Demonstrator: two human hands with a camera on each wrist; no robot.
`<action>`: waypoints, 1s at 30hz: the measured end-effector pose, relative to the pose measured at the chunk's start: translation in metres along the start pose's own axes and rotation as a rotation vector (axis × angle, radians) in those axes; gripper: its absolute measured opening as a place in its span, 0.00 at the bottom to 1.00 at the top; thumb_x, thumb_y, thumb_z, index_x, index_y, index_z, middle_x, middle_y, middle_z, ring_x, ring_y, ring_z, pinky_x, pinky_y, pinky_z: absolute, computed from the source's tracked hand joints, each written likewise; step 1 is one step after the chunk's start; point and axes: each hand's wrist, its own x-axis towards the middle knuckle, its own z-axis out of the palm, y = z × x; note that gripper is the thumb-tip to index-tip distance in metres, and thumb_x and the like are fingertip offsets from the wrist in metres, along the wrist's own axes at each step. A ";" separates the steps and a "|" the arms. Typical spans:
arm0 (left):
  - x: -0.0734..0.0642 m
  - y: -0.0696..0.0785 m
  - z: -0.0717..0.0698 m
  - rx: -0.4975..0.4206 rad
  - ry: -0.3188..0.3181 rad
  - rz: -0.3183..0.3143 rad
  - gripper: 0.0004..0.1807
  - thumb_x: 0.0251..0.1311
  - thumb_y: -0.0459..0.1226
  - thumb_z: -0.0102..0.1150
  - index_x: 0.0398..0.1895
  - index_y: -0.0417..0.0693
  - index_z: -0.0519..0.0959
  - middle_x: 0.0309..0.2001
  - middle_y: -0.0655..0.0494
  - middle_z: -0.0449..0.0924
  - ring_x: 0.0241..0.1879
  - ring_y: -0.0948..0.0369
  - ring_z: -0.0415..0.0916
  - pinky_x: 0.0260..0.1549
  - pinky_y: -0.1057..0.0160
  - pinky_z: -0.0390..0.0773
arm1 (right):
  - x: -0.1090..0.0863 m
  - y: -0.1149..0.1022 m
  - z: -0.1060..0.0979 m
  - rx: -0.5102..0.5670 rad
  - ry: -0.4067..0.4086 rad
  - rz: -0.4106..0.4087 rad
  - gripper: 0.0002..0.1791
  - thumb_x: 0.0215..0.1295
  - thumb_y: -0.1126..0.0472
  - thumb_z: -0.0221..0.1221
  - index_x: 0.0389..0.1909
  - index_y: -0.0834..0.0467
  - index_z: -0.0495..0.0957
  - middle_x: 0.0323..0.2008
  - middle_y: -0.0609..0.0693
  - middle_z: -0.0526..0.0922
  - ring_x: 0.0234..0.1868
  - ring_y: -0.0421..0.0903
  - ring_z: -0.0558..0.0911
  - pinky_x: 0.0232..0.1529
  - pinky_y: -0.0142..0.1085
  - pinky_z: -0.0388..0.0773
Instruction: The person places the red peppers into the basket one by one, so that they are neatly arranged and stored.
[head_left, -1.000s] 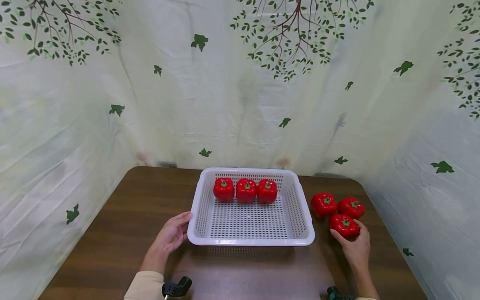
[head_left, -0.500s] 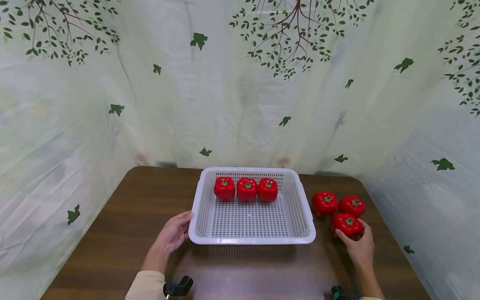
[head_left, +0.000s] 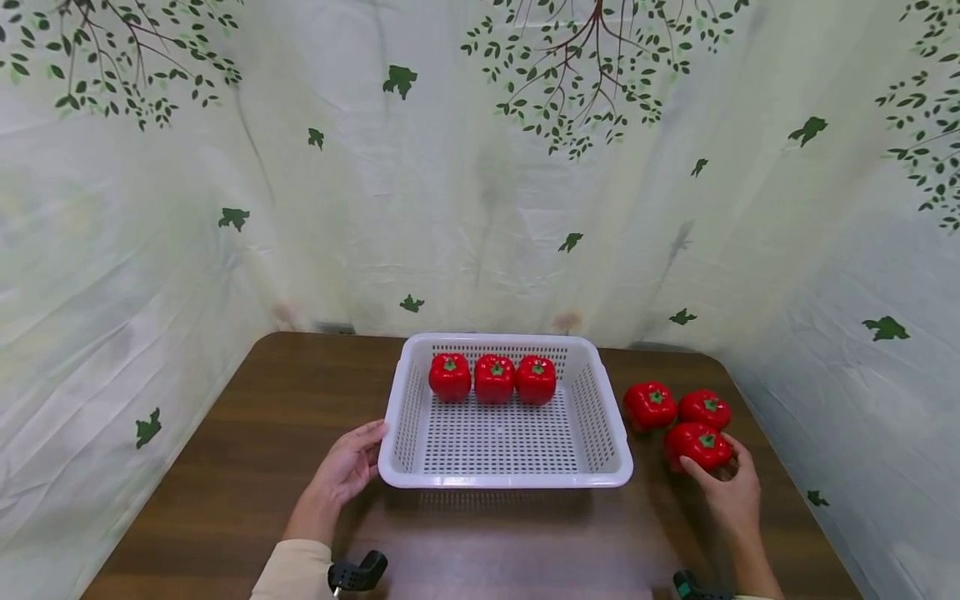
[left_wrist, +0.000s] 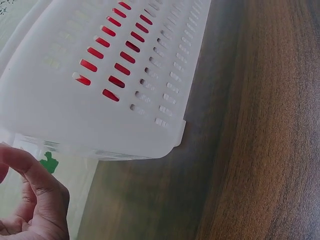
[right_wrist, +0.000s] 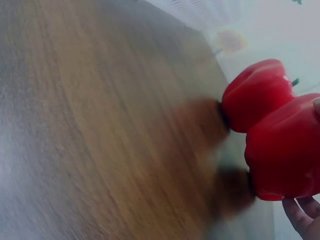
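At the left rim of a white perforated basket [head_left: 502, 482], my left hand [head_left: 351, 467] grips the edge with its fingertips. The left wrist view shows that hand's bent fingers [left_wrist: 37, 182] beside the basket's side wall [left_wrist: 75, 120]. My right hand [head_left: 727, 492] holds a red bell pepper [head_left: 696, 446] between thumb and fingers, right of the basket. In the right wrist view, fingertips [right_wrist: 297, 215] touch this pepper [right_wrist: 285, 150] from below. Just behind it are two more red bell peppers [head_left: 649, 406] [head_left: 703, 408], close together.
Three red bell peppers [head_left: 493, 380] stand in a row along the basket's back wall. The brown wooden table [head_left: 300, 400] reaches to a pale leaf-printed curtain [head_left: 480, 208] at the back and sides. Black wrist devices [head_left: 358, 572] are worn on both arms.
My right hand and the pepper it holds have shifted slightly to the right. The left hand still grips the basket rim, and the other peppers keep their places.
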 end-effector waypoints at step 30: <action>0.003 0.003 -0.001 -0.015 -0.012 -0.021 0.11 0.71 0.34 0.48 0.35 0.54 0.81 0.38 0.60 0.84 0.41 0.60 0.83 0.42 0.59 0.82 | -0.012 -0.076 -0.033 -0.125 -0.184 -0.302 0.45 0.61 0.54 0.66 0.71 0.63 0.52 0.66 0.65 0.62 0.61 0.62 0.66 0.42 0.14 0.69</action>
